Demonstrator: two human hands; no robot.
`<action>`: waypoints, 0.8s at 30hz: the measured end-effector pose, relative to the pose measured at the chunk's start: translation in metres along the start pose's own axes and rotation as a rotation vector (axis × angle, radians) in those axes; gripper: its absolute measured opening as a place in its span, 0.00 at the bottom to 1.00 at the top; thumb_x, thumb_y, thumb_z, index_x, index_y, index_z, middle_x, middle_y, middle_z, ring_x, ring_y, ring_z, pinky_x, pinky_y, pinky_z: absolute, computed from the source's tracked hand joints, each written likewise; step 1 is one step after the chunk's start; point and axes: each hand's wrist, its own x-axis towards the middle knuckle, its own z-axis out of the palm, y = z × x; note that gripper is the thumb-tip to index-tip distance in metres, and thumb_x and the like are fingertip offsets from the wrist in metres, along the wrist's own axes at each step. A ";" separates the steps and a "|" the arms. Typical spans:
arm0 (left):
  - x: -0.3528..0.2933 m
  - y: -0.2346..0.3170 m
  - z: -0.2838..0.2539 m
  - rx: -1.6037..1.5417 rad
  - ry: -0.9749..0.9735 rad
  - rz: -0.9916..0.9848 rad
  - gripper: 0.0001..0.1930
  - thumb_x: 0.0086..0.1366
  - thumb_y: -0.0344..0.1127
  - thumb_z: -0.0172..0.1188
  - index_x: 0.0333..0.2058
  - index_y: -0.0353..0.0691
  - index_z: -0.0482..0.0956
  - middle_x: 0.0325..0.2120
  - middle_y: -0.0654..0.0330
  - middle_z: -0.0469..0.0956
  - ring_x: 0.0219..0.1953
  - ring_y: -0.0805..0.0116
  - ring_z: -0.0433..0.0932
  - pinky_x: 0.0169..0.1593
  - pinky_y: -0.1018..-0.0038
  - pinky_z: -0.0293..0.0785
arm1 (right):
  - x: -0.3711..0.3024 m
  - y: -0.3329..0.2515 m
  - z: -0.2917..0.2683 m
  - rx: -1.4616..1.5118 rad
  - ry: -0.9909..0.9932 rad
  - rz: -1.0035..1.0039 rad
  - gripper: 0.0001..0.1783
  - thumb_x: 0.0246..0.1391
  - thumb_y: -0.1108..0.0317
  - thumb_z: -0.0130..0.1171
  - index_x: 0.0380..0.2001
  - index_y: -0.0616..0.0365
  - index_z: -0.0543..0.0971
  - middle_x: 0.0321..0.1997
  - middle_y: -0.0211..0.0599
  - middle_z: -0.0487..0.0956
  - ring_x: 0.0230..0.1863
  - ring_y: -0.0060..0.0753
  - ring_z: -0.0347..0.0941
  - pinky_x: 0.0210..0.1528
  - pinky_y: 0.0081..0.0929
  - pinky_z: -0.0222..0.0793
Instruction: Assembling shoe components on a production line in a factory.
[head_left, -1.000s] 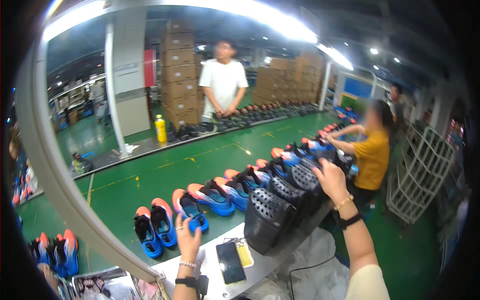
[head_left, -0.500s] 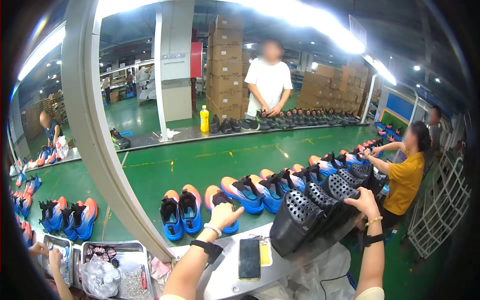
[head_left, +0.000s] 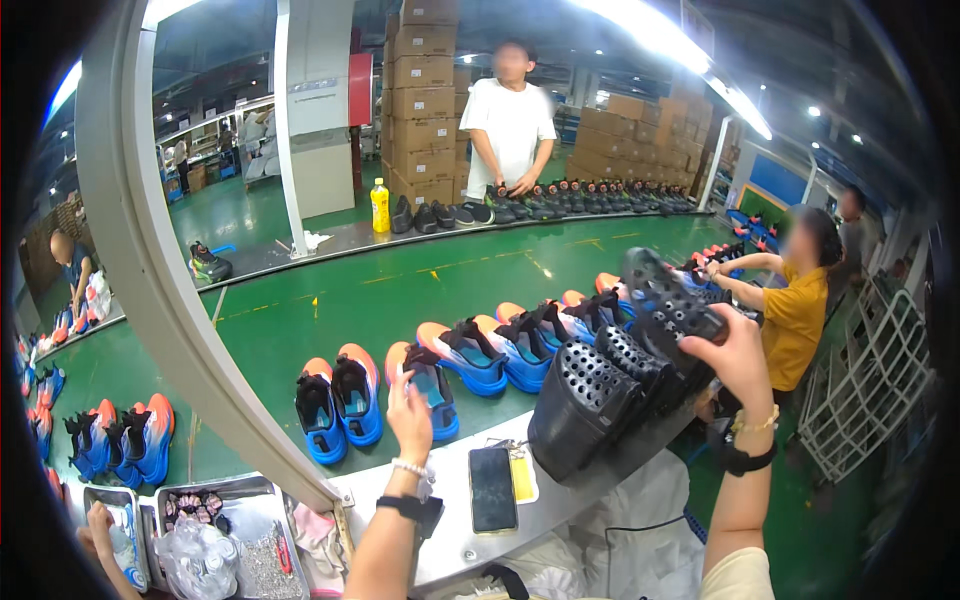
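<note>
Raising black clog-like piece (head_left: 668, 292), right hand (head_left: 738, 350) clamped on it, now apparently parted from matching pieces (head_left: 585, 385) left of grip; left hand (head_left: 408, 415) near sneaker (head_left: 438, 390), hold unclear.

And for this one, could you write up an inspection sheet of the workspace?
Surface: smooth white bench top beside a long, flat green work surface.
Things at hand: perforated black clog-shaped piece, tilted; similar black pieces on the bench; orange-and-blue sneakers along the green surface.
Clutter: rectangular black-screened phone, flat yellow card, clear plastic bag in a metal tray.
Hands: right hand grips the tilted piece; left hand is by a sneaker, contact unclear.
Cables: thin dark cord over white sheeting.
Surroundings: person in white shirt opposite, person in yellow shirt at right, stacked brown cardboard boxes.
</note>
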 end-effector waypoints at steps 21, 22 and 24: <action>-0.037 -0.040 -0.026 0.299 -0.113 -0.026 0.28 0.52 0.27 0.61 0.54 0.39 0.66 0.66 0.37 0.54 0.61 0.37 0.64 0.62 0.57 0.62 | 0.001 -0.063 0.463 -0.410 -0.632 -0.180 0.22 0.36 0.53 0.71 0.30 0.60 0.84 0.37 0.48 0.83 0.41 0.45 0.82 0.44 0.39 0.78; -0.036 -0.043 -0.026 0.316 -0.110 -0.017 0.26 0.53 0.30 0.61 0.53 0.41 0.67 0.67 0.39 0.53 0.58 0.37 0.68 0.58 0.55 0.66 | -0.009 -0.066 0.472 -0.390 -0.567 -0.165 0.18 0.37 0.57 0.71 0.29 0.58 0.84 0.35 0.47 0.83 0.39 0.45 0.82 0.42 0.38 0.79; -0.038 -0.051 -0.030 0.336 -0.100 -0.012 0.24 0.55 0.32 0.60 0.52 0.43 0.69 0.68 0.42 0.53 0.55 0.36 0.71 0.54 0.53 0.71 | -0.016 -0.073 0.482 -0.332 -0.522 -0.135 0.10 0.40 0.65 0.68 0.27 0.58 0.85 0.32 0.47 0.83 0.36 0.45 0.83 0.39 0.38 0.80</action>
